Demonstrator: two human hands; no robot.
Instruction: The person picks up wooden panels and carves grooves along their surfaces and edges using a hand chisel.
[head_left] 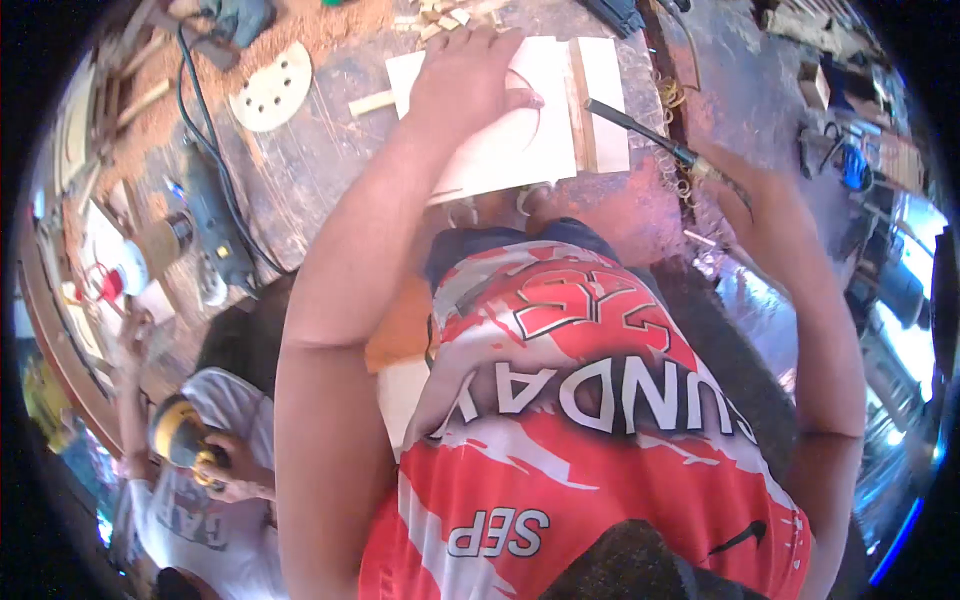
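Observation:
My left hand lies across a pale wooden board, fingers stretched toward its far edge and thumb out to the side. A curved line shows on the board beside the thumb. Along the board's right side runs a brown strip, with another pale piece beyond it. My right hand is closed around the handle of a chisel. Its dark, narrow blade points left, and the tip is over or close to the right-hand pale piece; contact cannot be made out.
A perforated sanding disc and a corded power tool lie on the worn table to the left. Wood scraps sit at the back. Curly shavings gather right. At lower left, another person's hand holds a yellow-black sander.

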